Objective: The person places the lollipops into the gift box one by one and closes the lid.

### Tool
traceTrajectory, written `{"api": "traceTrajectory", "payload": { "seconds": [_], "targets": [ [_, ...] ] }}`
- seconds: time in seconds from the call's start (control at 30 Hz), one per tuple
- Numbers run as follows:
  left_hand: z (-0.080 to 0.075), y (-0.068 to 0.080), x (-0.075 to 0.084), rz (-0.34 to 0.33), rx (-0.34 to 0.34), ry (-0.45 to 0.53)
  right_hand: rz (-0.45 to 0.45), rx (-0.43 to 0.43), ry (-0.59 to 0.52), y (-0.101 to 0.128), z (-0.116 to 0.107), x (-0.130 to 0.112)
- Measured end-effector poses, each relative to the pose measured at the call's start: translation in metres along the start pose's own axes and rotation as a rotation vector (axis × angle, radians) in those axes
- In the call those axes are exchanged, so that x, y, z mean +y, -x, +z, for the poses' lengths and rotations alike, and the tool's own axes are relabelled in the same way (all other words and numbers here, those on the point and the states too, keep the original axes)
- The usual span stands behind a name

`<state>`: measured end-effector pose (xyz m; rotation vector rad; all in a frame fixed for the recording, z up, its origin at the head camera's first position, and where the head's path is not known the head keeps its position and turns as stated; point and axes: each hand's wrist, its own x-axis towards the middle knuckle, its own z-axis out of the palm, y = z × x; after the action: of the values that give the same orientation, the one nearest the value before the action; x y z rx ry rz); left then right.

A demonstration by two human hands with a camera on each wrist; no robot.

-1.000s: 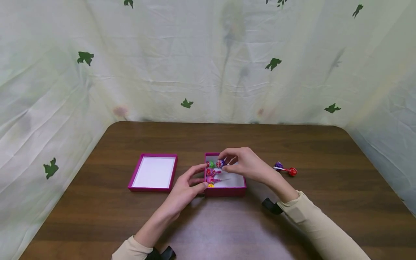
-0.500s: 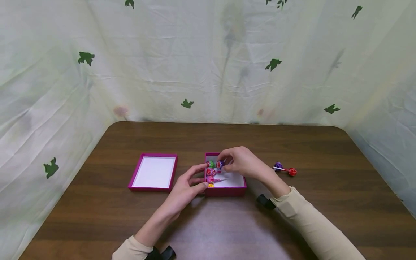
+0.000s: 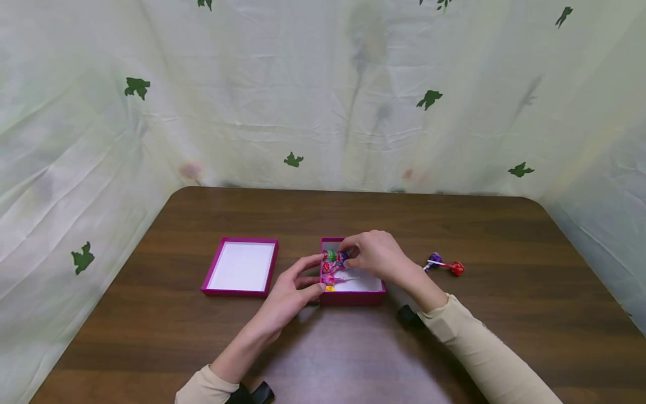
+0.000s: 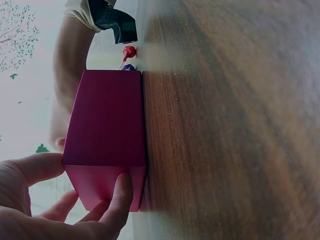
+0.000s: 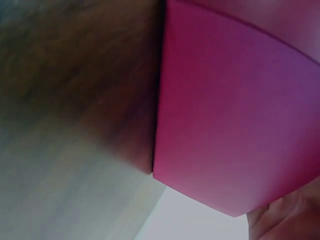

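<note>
A magenta box (image 3: pixel 351 299) with a white inside holds several wrapped lollipops along its left wall, among them a green one (image 3: pixel 330 255) and a pink one (image 3: pixel 330 278). My left hand (image 3: pixel 290 292) rests against the box's left side, thumb at the near corner and index finger at the rim farther back. In the left wrist view, lower fingers (image 4: pixel 120 200) touch the outer wall. My right hand (image 3: pixel 378 253) reaches over the box's right side and pinches a purple-wrapped lollipop (image 3: pixel 341 257) beside the green one. Its stick is hidden by the hand.
Left of the box lies its magenta-rimmed lid (image 3: pixel 241 266), white inside up. On the right of the brown table (image 3: pixel 348 359), a purple lollipop (image 3: pixel 435 257) and a red lollipop (image 3: pixel 457 268) lie with sticks crossing. A pale leaf-patterned curtain (image 3: pixel 323 101) hangs behind.
My right hand has moved slightly left and down with the purple lollipop, settling it against the green one. The left hand keeps its place on the box; the head view shifts a little.
</note>
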<state>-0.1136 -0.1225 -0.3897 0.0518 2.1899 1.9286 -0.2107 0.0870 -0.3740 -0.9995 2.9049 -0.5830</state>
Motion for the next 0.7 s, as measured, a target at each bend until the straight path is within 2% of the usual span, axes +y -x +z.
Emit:
{"api": "traceTrajectory", "payload": {
  "seconds": [0.2, 0.7],
  "targets": [
    [0.0, 0.0, 0.0007, 0.001, 0.003, 0.0, -0.032, 0.021, 0.062, -0.0003, 0.0023, 0.0002],
    [0.0004, 0.0, 0.0005, -0.006, 0.005, -0.007, -0.079, 0.003, 0.087, 0.0014, 0.0014, 0.0014]
  ]
}}
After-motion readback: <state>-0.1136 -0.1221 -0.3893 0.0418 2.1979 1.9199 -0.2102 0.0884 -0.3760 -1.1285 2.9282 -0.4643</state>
